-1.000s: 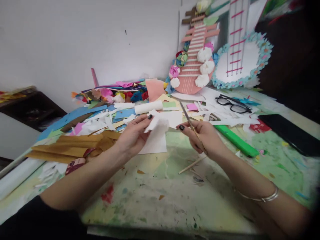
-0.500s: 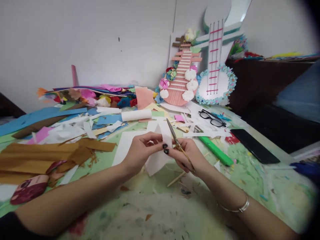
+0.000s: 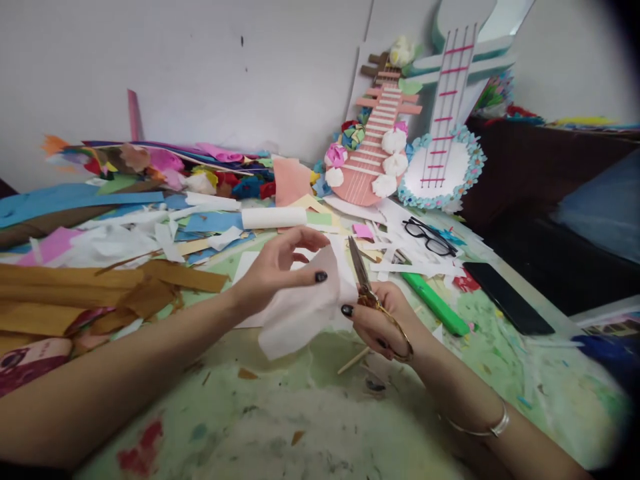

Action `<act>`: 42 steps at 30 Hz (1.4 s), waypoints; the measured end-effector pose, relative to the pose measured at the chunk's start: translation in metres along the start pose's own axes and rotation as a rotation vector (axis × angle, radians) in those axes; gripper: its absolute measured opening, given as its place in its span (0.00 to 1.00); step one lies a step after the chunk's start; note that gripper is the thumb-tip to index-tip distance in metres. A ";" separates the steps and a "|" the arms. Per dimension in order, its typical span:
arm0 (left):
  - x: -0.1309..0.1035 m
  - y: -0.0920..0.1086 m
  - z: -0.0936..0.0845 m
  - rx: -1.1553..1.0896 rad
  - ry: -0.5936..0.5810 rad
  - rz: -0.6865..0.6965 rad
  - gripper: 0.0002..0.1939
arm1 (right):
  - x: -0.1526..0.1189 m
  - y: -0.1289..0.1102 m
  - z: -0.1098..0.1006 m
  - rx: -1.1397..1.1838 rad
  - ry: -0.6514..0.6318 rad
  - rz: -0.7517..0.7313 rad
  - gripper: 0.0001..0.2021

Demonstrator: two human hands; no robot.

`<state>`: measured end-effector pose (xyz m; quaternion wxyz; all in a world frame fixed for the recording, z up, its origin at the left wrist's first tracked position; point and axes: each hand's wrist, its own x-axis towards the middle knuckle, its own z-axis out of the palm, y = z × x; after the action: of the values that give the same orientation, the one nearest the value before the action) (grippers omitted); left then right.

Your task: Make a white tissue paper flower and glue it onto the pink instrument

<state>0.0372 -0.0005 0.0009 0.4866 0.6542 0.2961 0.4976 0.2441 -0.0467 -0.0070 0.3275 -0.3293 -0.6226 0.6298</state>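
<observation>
A thin white sheet of paper (image 3: 305, 307) hangs in front of me, curved and partly unfolded. My left hand (image 3: 275, 270) is at its upper left, thumb and fingers spread apart around the sheet's edge. My right hand (image 3: 387, 320) holds gold-handled scissors (image 3: 367, 287), their blades pointing up and together. The fingers of that hand are also at the right edge of the white sheet. Behind, a larger white sheet (image 3: 245, 267) lies flat on the table.
Behind the hands are a white roll (image 3: 274, 218), paper scraps and black glasses (image 3: 430, 237). A green box cutter (image 3: 435, 305) and a black phone (image 3: 507, 298) lie right. Brown crepe paper (image 3: 45, 293) is left. Two paper instruments (image 3: 367, 167) lean on the wall.
My left hand has opened from its pinch and moved slightly up and left. The white sheet has spread out wider to the left. The scissors have shifted a little right, and the view has shifted.
</observation>
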 end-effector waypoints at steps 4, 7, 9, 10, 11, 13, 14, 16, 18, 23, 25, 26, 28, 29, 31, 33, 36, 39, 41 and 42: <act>0.010 -0.004 -0.016 -0.141 -0.013 -0.275 0.22 | 0.001 0.000 0.003 -0.015 -0.016 0.074 0.08; 0.011 -0.012 -0.021 -0.245 -0.239 -0.561 0.24 | 0.002 0.001 0.006 -0.039 -0.044 0.138 0.08; 0.011 -0.015 -0.024 -0.262 -0.348 -0.640 0.20 | 0.002 0.002 0.008 -0.049 -0.059 0.167 0.09; 0.010 -0.015 -0.026 -0.265 -0.373 -0.649 0.17 | 0.002 0.003 0.008 -0.050 -0.064 0.179 0.10; 0.010 -0.014 -0.028 -0.269 -0.383 -0.652 0.14 | 0.002 0.004 0.007 -0.045 -0.063 0.188 0.11; 0.012 -0.010 -0.034 -0.268 -0.373 -0.643 0.10 | 0.001 0.006 0.005 -0.021 -0.046 0.190 0.14; 0.013 -0.007 -0.038 -0.261 -0.355 -0.625 0.09 | 0.001 0.008 0.003 0.004 -0.038 0.176 0.17; 0.016 0.001 -0.047 -0.236 -0.294 -0.544 0.08 | 0.000 0.011 -0.001 0.071 -0.052 0.118 0.22; 0.020 0.009 -0.058 -0.211 -0.231 -0.431 0.08 | 0.001 0.015 -0.004 0.150 -0.095 0.029 0.24; 0.023 0.024 -0.083 -0.239 -0.083 -0.232 0.09 | 0.002 0.014 -0.004 0.212 -0.243 -0.097 0.33; 0.023 0.025 -0.087 -0.296 -0.034 -0.191 0.09 | 0.002 0.012 -0.003 0.164 -0.340 -0.069 0.39; 0.023 0.025 -0.087 -0.320 -0.024 -0.179 0.09 | 0.002 0.011 -0.003 0.140 -0.375 -0.048 0.41; 0.022 0.024 -0.087 -0.351 -0.021 -0.163 0.09 | 0.002 0.009 -0.003 0.085 -0.406 -0.008 0.44; 0.022 0.024 -0.087 -0.358 -0.022 -0.161 0.09 | 0.002 0.008 -0.003 0.057 -0.412 0.006 0.44; 0.023 0.023 -0.085 -0.364 -0.017 -0.157 0.08 | 0.001 0.005 -0.002 0.006 -0.417 0.021 0.44; 0.023 0.024 -0.084 -0.380 0.007 -0.149 0.06 | 0.001 0.003 -0.003 -0.016 -0.411 0.026 0.43; 0.024 0.025 -0.083 -0.423 0.076 -0.111 0.03 | 0.001 0.003 -0.006 0.000 -0.370 0.056 0.39; 0.024 0.026 -0.081 -0.439 0.099 -0.107 0.05 | 0.004 0.007 -0.011 -0.017 -0.318 0.069 0.35; 0.023 0.026 -0.078 -0.425 0.082 -0.129 0.08 | 0.006 0.009 -0.013 -0.032 -0.284 0.044 0.35; 0.023 0.025 -0.077 -0.416 0.070 -0.140 0.08 | 0.007 0.010 -0.013 -0.030 -0.273 0.030 0.36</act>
<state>-0.0297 0.0366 0.0352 0.6339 0.5000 0.2485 0.5351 0.2511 -0.0338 -0.0175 0.2251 -0.2547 -0.6657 0.6644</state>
